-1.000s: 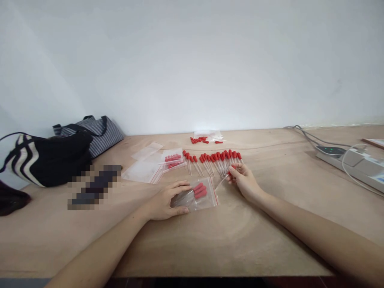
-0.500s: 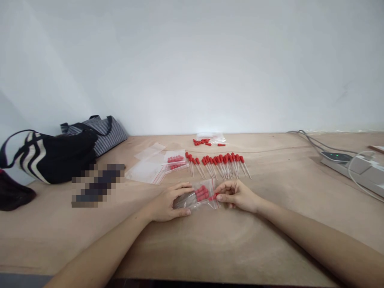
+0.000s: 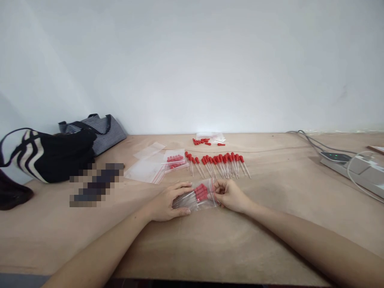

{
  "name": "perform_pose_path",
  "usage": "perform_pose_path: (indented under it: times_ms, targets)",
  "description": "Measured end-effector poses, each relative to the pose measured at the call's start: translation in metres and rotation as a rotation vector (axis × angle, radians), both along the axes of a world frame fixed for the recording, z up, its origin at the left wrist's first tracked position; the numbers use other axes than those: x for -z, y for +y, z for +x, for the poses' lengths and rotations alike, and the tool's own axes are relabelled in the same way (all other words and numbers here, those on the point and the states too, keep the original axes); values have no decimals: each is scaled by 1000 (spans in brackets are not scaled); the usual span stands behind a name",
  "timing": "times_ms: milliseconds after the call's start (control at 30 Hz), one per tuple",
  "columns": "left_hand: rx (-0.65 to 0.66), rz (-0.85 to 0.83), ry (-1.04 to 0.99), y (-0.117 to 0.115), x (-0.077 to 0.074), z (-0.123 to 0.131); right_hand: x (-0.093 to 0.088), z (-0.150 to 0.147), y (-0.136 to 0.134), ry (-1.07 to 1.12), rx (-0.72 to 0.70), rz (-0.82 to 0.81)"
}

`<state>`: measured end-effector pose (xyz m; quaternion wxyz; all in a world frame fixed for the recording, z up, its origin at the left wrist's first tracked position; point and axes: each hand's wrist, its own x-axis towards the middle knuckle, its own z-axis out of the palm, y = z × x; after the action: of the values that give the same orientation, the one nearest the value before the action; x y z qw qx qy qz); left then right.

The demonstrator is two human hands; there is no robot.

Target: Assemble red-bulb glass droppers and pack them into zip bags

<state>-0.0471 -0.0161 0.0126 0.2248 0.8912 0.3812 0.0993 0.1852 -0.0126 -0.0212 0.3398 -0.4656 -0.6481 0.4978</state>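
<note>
A clear zip bag lies on the table with several red-bulbed glass droppers inside, their bulbs toward its red-lined mouth on the right. My left hand is curved around the bag's left end, thumb on the near side and fingers on the far side, holding it. At the mouth, my right hand is closed in a pinch, its fingertips just inside the opening against a red bulb; the fingers partly hide it. Beyond my hands lies a row of loose droppers, bulbs pointing away from me.
Filled zip bags and flat bags lie at centre left. Loose red bulbs and a clear bag are near the wall. A black bag and striped bag stand left; a power strip with cables lies right.
My right hand has moved slightly left, pushing the red-bulbed dropper farther into the bag's mouth. My left hand holds its place on the bag.
</note>
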Motion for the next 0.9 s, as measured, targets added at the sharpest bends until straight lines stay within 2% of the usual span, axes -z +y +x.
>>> perform_pose_path:
  times_ms: [100, 200, 300, 367, 467, 533, 600, 667, 767, 900]
  targets:
    - [-10, 5, -1, 0, 1, 0, 0, -1, -4, -53, 78, 154]
    - [-26, 21, -5, 0, 2, 1, -1, 1, -3, -70, -21, 206]
    - [-36, 29, 11, -1, 1, 1, -5, 7, 1, -46, -205, 50]
    - [-39, 32, 29, -1, 0, 1, -10, 12, 6, -64, -229, -88]
    - [-37, 31, 49, -2, -1, 1, -22, 17, 19, -208, -181, -168]
    - [-30, 28, 53, -2, -1, 1, -34, 16, 31, -374, -92, -54]
    - [-19, 26, 51, -2, -1, 1, -45, 11, 48, -572, 57, 187]
    - [-12, 29, 46, -1, -1, 0, -53, -1, 65, -640, 108, 250]
    - [-6, 31, 45, 0, -2, 0, -55, -23, 85, -751, 127, 259]
    - [-11, 17, 59, 0, -3, 0, -48, -48, 99, -895, 156, 237]
